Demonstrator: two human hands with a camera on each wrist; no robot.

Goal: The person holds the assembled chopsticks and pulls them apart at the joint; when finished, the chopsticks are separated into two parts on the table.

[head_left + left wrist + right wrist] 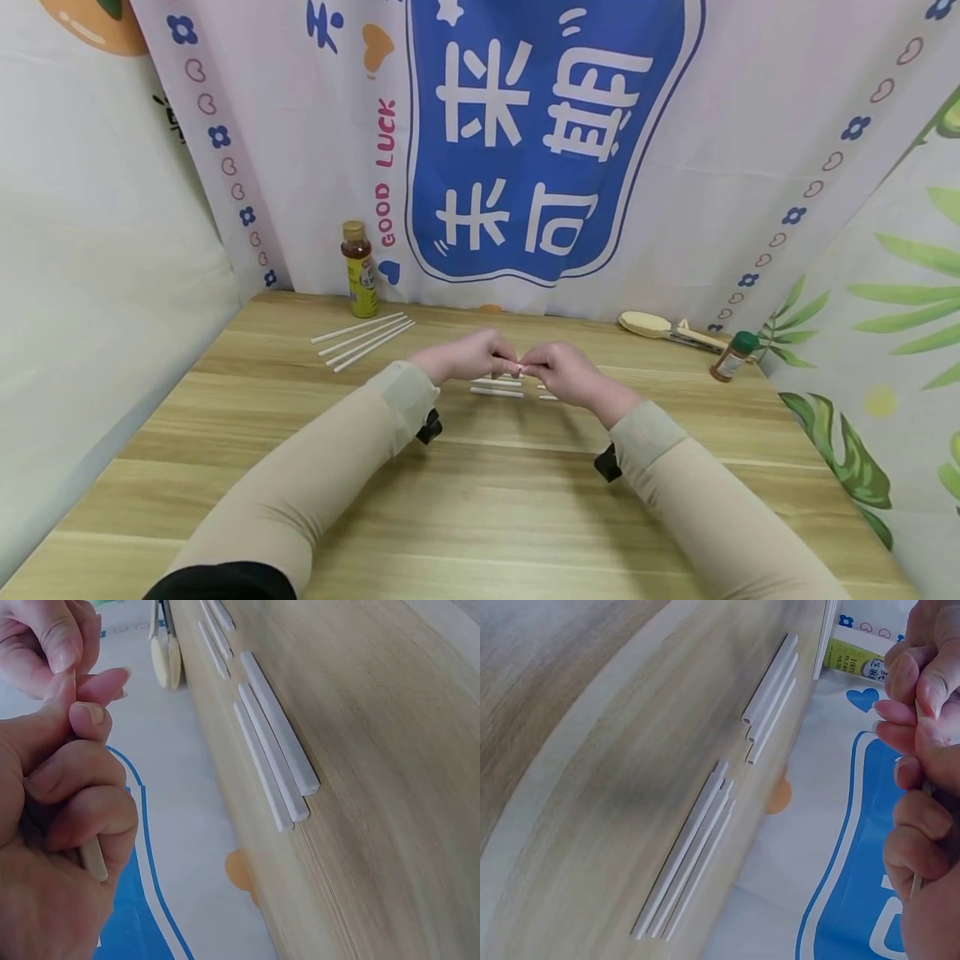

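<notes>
Above the table, the left hand (471, 357) and right hand (576, 377) meet at their fingertips. The left hand (67, 787) curls its fingers round a pale stick (94, 859), whose end sticks out below them in the left wrist view. A thin pale stick (916, 885) shows under the curled fingers of the right hand (926, 832). Whether these are separate sticks or one cannot be told; the fingers cover most of them. Beneath the hands lie two groups of short white sticks, one at left (497, 392) and one at right (548, 397).
Several long white sticks (363, 342) lie on the table's left side, near a yellow-labelled bottle (362, 275). At back right are a pale oval-headed utensil (645, 325) with metal parts and a green-capped jar (731, 360). A printed cloth (337, 150) hangs behind the table.
</notes>
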